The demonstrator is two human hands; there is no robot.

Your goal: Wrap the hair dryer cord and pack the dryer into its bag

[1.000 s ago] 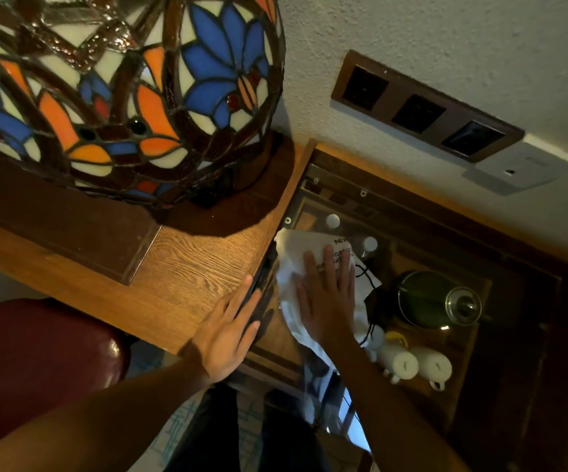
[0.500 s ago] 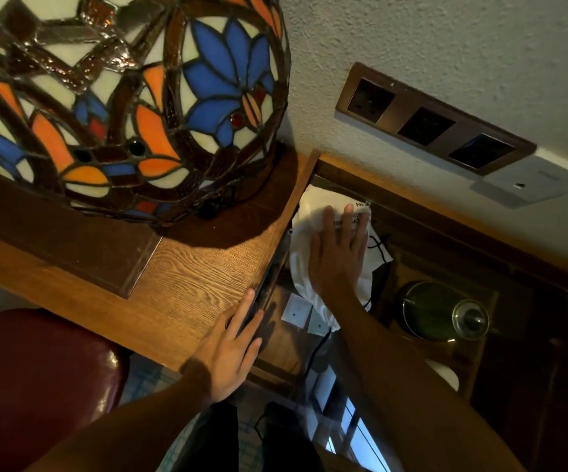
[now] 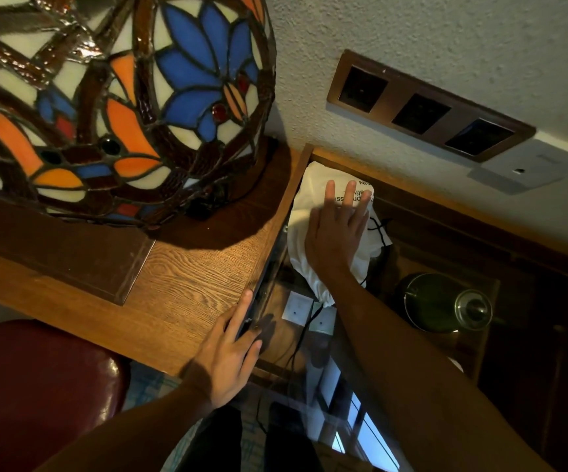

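Note:
A white cloth bag (image 3: 313, 195) with black printed text lies on the glass shelf against the wall, beside the wooden desk's edge. Its black drawstring (image 3: 379, 229) trails off to the right. The dryer itself is hidden, so I cannot see it or its cord. My right hand (image 3: 338, 229) rests flat on top of the bag, fingers spread and pointing at the wall. My left hand (image 3: 231, 352) lies flat on the desk's corner, fingers over a dark edge of the glass panel (image 3: 262, 294).
A large stained-glass lamp (image 3: 112, 97) fills the desk (image 3: 187, 284) at upper left. A brown triple socket plate (image 3: 429, 107) is on the wall. A dark green kettle (image 3: 442, 304) sits below at right. A red seat (image 3: 37, 386) is at lower left.
My right hand has slid the white bag away from me, up to the wall. The white cups below have gone out of sight. My left hand stays at the desk's corner.

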